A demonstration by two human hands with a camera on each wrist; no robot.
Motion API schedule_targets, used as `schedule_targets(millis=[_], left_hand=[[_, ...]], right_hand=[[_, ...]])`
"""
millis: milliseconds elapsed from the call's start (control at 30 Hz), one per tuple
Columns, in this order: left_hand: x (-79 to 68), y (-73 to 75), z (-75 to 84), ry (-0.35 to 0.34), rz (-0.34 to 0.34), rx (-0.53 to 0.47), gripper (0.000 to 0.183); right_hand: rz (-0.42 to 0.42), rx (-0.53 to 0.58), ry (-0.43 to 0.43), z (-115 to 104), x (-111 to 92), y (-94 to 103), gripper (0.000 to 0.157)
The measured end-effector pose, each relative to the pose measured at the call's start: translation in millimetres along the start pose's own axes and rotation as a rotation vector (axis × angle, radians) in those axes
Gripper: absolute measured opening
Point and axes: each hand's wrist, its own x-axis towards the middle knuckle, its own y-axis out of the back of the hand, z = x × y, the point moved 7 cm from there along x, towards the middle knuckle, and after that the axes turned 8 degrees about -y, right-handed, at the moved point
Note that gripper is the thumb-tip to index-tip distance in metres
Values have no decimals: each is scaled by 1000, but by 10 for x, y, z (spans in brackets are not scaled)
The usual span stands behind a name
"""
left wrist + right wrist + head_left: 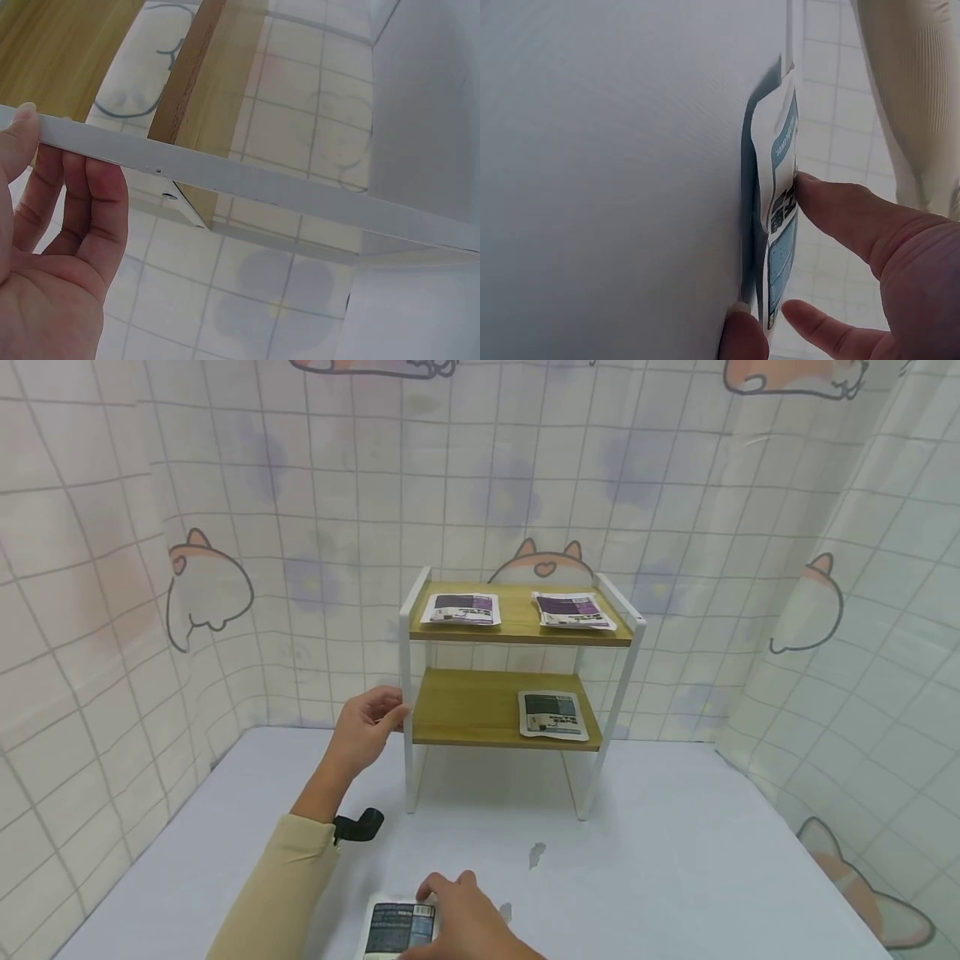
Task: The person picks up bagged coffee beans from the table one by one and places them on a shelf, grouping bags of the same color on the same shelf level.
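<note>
My left hand [365,731] grips the white side post [247,182] of a two-tier shelf, thumb on one side and curled fingers on the other. In the head view, a flat white pouch with a dark blue label [397,928] lies on the table at the bottom edge. My right hand [472,920] is over its right side, fingertips at the far corner. Seen from the right wrist, the thumb touches the face of the pouch [780,202], and a fingertip is at its edge against the table.
Purple-labelled pouches lie on the upper board, one at left [461,609] and a small stack at right [573,611]. A dark-labelled pouch [552,716] lies at the right of the lower board [465,706]. Patterned curtains [487,485] surround the white table [675,835].
</note>
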Motion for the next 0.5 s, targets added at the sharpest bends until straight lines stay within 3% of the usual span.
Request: schedule_targets(millis=[300,500], left_hand=[[21,-8,-55,-19,0,-4,23],[16,2,-60,-21,0,3,22]], right_hand=[[-7,16,31,-14,1,-15,55],[22,5,109,-43,-8,-2,56]])
